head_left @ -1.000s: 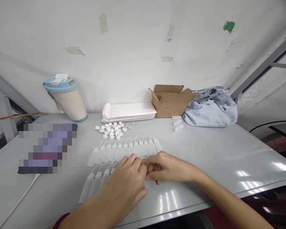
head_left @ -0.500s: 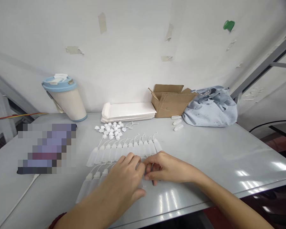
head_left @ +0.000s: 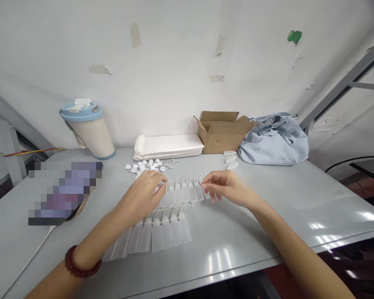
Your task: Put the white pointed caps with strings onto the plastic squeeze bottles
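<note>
Two rows of small translucent plastic bottles with thin curved straps at their necks lie on the grey table [head_left: 268, 216]. Over the left end of the back row [head_left: 180, 194] is my left hand [head_left: 145, 191], thumb and index finger apart, hiding some bottles and part of the heap of small white caps [head_left: 141, 166]. At that row's right end, my right hand [head_left: 227, 187] pinches the last bottle [head_left: 207, 194] near its neck; the fingers partly cover it. Closer to me, the front row [head_left: 165, 236] lies side by side, its left end partly behind my left forearm.
Behind the caps lies a stack of white padded envelopes [head_left: 171, 144]. An open cardboard box [head_left: 222, 137] and a light blue cloth bag [head_left: 277, 141] stand against the wall. Three small clear tubes [head_left: 230, 159] lie before them. To the left are a tumbler [head_left: 92, 131] and a blurred phone [head_left: 65, 193].
Both hands have left the right end of the front row, uncovering its bottles. My left hand moved up and left toward the caps; my right hand moved up and right to the back row's end.
</note>
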Demonstrator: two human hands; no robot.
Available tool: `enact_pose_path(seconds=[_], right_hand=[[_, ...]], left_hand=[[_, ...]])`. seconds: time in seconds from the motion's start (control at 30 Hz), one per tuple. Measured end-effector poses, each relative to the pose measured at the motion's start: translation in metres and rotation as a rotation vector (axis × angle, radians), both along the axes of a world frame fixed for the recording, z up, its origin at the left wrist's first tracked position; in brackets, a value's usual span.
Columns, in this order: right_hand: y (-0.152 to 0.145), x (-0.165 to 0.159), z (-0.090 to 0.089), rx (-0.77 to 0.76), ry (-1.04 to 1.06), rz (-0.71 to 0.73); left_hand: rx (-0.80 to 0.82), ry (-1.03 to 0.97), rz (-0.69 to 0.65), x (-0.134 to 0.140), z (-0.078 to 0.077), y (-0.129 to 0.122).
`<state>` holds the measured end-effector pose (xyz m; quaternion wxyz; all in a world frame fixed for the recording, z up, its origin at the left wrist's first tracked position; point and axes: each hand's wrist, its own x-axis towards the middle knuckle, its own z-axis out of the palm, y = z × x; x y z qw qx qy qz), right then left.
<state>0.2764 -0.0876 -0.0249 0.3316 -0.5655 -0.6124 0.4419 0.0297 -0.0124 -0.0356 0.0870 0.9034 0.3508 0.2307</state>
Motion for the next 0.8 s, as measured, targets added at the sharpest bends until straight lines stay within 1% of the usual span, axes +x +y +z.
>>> enact_pose_path(seconds=[0.07, 0.13, 0.2, 0.27, 0.4, 0.53, 0.67, 0.8], right_hand=[[0.008, 0.014, -0.003, 0.163, -0.176, -0.131], [0.017, 0.032, -0.009, 0.356, -0.545, -0.281], [0.025, 0.05, -0.014, 0.377, -0.68, -0.351], [0.03, 0.066, -0.019, 0.358, -0.778, -0.391], [0.034, 0.088, -0.027, 0.296, -0.91, -0.401], [0.037, 0.097, -0.033, 0.263, -0.986, -0.366], [0.038, 0.1, -0.036, 0.261, -1.017, -0.329], [0.037, 0.097, -0.035, 0.26, -1.006, -0.289]], left_hand=[[0.027, -0.013, 0.026, -0.001, -0.004, 0.014], [0.028, 0.001, 0.022, 0.0, -0.007, 0.029], [0.031, 0.014, 0.015, 0.004, -0.01, 0.042], [0.024, 0.04, 0.009, 0.01, -0.011, 0.053], [0.008, 0.102, 0.022, 0.024, -0.01, 0.065], [-0.009, 0.127, 0.051, 0.033, -0.011, 0.071], [-0.028, 0.087, 0.078, 0.033, -0.01, 0.073], [-0.033, -0.001, 0.116, 0.026, -0.004, 0.068]])
